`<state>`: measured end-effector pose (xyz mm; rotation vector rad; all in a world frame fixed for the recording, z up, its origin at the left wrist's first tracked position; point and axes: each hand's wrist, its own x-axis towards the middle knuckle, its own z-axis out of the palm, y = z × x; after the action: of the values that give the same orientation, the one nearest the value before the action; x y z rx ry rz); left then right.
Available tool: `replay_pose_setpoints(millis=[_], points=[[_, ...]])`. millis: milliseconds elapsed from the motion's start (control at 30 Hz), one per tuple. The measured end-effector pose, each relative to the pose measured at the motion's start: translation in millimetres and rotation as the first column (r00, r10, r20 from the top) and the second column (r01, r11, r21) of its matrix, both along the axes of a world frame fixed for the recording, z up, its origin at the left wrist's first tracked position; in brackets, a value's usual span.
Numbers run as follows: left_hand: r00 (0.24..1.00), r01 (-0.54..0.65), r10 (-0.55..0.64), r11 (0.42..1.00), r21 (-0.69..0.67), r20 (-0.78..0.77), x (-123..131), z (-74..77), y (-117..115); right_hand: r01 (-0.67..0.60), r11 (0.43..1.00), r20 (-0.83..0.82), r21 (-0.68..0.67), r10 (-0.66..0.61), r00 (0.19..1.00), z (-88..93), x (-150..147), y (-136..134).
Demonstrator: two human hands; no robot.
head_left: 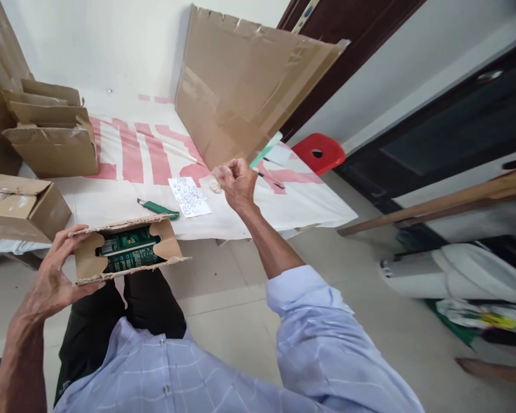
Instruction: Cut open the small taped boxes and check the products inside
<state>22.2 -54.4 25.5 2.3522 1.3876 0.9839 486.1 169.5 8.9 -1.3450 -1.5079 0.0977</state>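
Note:
My left hand grips the left end of a small open cardboard box held over my lap; green printed packs show inside it. My right hand is stretched out over the low table, fingers pinched shut on a small clear plastic piece. Just left of that hand lies a white sheet of small stickers. A green utility knife rests on the table beyond the box.
A large flattened cardboard sheet leans against the wall behind the table. Folded cartons and a closed carton sit at the left. A red stool stands past the table; rolled material lies on the floor at right.

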Motion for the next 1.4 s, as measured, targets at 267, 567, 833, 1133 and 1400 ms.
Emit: replay_pose_setpoints(millis=[267,567,833,1133,1400], points=[[0.997,-0.065,0.065,0.998,-0.018,0.028,-2,3.5,3,0.199,0.964,0.393,-0.177,-0.117,0.912,-61.4,35,-14],[0.992,-0.114,0.114,0.993,0.018,-0.054,-8,9.0,6,0.340,0.936,0.138,-0.088,-0.327,0.935,-65.5,64,3],[0.988,-0.124,0.126,0.992,0.028,-0.087,-12,8.6,8,0.298,0.954,0.201,-0.012,-0.290,0.936,-51.8,64,14],[0.986,-0.116,0.112,0.993,-0.025,-0.125,-14,11.9,5,0.273,0.962,0.199,-0.023,-0.264,0.944,-32.3,56,47],[0.984,-0.144,0.143,0.989,-0.007,-0.111,-5,16.9,4,0.083,0.991,0.401,-0.108,-0.033,0.916,-43.3,46,52]])
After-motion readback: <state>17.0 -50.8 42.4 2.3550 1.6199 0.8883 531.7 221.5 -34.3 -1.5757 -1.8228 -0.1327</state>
